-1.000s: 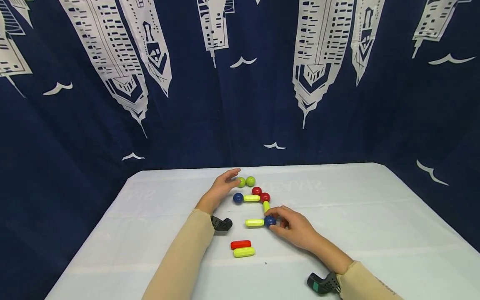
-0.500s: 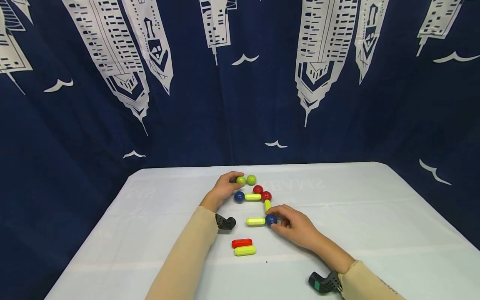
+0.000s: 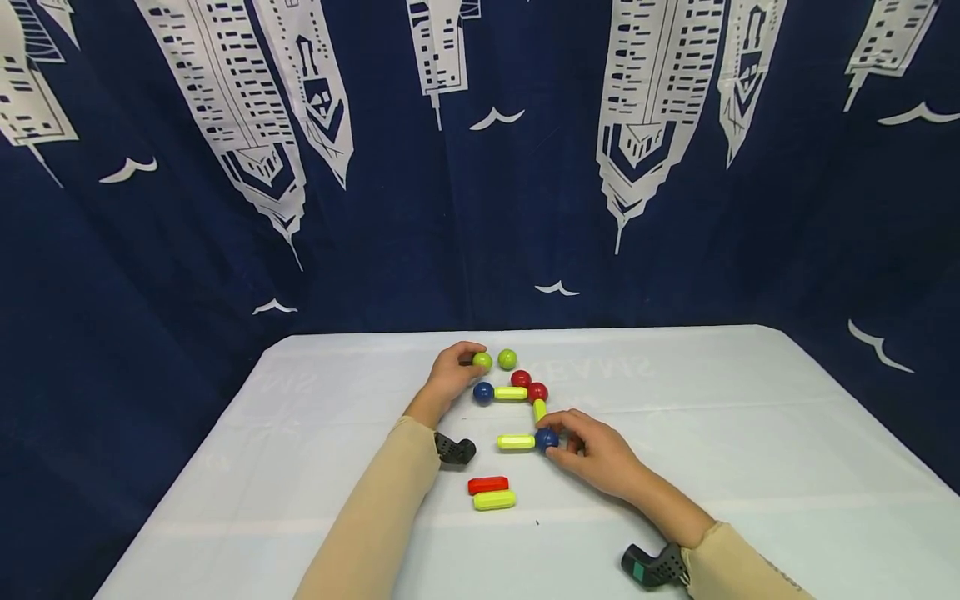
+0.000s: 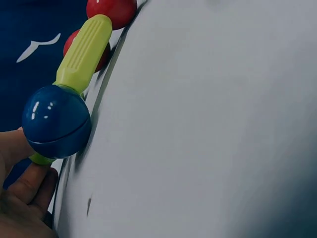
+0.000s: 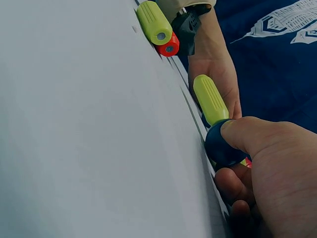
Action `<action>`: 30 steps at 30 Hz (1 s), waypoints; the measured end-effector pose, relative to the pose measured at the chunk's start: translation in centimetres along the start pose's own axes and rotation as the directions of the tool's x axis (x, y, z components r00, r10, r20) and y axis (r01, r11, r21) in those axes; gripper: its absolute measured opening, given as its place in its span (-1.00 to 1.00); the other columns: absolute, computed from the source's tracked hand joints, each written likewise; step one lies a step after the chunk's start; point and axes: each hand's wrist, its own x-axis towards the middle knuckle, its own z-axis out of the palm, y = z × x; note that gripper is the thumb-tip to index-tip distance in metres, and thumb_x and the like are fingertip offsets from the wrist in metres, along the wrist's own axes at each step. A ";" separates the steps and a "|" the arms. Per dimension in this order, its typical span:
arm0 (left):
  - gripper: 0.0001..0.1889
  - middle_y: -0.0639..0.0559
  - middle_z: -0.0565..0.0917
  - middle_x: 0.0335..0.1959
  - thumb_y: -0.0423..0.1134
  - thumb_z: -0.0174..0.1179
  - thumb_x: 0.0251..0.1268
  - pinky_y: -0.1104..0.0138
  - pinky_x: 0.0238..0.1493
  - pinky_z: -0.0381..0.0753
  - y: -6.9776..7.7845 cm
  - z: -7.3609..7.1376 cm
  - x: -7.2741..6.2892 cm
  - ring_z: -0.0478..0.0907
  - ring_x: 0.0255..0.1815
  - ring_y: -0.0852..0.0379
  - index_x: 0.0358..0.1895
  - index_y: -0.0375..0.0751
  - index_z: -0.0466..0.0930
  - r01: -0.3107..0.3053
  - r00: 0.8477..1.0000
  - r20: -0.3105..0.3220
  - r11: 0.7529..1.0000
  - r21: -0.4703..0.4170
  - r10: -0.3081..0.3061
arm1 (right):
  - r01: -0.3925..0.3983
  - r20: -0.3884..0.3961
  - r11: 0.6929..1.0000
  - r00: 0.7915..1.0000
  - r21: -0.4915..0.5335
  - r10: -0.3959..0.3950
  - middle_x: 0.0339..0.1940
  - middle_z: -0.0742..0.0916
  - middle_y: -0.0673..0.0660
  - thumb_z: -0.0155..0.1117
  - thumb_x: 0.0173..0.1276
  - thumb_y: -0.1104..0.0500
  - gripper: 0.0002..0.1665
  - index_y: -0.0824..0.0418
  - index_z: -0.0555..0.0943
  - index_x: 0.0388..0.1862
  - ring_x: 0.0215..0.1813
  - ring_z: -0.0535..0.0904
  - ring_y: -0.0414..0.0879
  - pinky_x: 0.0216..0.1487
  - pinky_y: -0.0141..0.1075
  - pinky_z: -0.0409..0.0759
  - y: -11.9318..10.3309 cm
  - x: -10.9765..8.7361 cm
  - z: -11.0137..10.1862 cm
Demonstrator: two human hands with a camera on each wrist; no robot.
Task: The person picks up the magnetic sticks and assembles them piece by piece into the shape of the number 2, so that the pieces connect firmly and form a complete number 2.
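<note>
Toward the back of the table, my left hand pinches a green ball between thumb and fingers. A second green ball lies just to its right. My right hand holds a blue ball, its thumb on the near side as the right wrist view shows. From that ball a yellow rod points left, and another yellow rod runs back to a red ball. A third yellow rod links this red ball to another blue ball, close by my left hand.
Behind the joined pieces sits a second red ball. Nearer me, a red rod and a loose yellow rod lie side by side on the white table. A dark blue patterned cloth hangs behind the table.
My left fingers have closed around the left green ball and drawn it slightly away from the other green one. My right hand keeps its hold on the blue ball.
</note>
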 end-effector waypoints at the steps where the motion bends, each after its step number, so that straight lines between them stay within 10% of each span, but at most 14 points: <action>1: -0.63 0.02 0.60 -0.05 -0.40 0.25 0.03 0.24 0.07 0.44 0.0 -0.1 -0.1 0.47 0.02 0.11 -0.05 -0.01 0.56 0.006 1.000 -0.009 1.000 -0.011 -0.006 | 0.000 0.001 1.000 1.000 0.003 0.000 -0.33 0.54 -0.20 0.30 0.16 0.03 -0.60 -0.26 0.49 -0.01 -0.47 0.41 -0.29 -0.49 -0.45 0.39 0.0 0.0 0.0; 8: -0.64 -0.02 0.56 -0.12 -0.33 0.22 0.10 0.33 -0.12 0.47 1.3 -0.8 -1.9 0.49 -0.11 0.10 0.02 -0.04 0.53 0.015 0.995 -0.101 0.993 -0.114 -0.026 | 0.005 -0.013 1.000 1.000 -0.001 -0.005 -0.38 0.53 -0.22 0.31 0.14 0.02 -0.61 -0.24 0.50 -0.03 -0.47 0.41 -0.30 -0.49 -0.45 0.37 0.1 -0.1 0.2; 15: -0.68 0.11 0.59 -0.11 -0.27 0.23 0.10 0.32 -0.07 0.47 3.1 -2.1 -5.5 0.48 -0.09 0.15 -0.04 0.06 0.54 -0.119 0.982 -0.149 0.993 -0.024 0.115 | 0.002 -0.022 1.000 1.000 -0.005 -0.002 -0.35 0.54 -0.22 0.32 0.14 0.04 -0.60 -0.25 0.50 -0.03 -0.46 0.41 -0.30 -0.48 -0.46 0.38 0.0 0.0 0.1; 30: -0.66 0.09 0.58 -0.04 -0.25 0.24 0.12 0.37 -0.20 0.57 2.3 -2.5 -12.1 0.54 -0.11 0.12 0.01 0.00 0.51 -0.208 0.967 0.163 0.976 0.065 0.195 | -0.002 -0.008 1.000 1.000 -0.003 0.002 -0.33 0.54 -0.22 0.30 0.15 0.04 -0.60 -0.23 0.50 -0.01 -0.46 0.41 -0.28 -0.47 -0.45 0.40 -0.1 0.0 0.0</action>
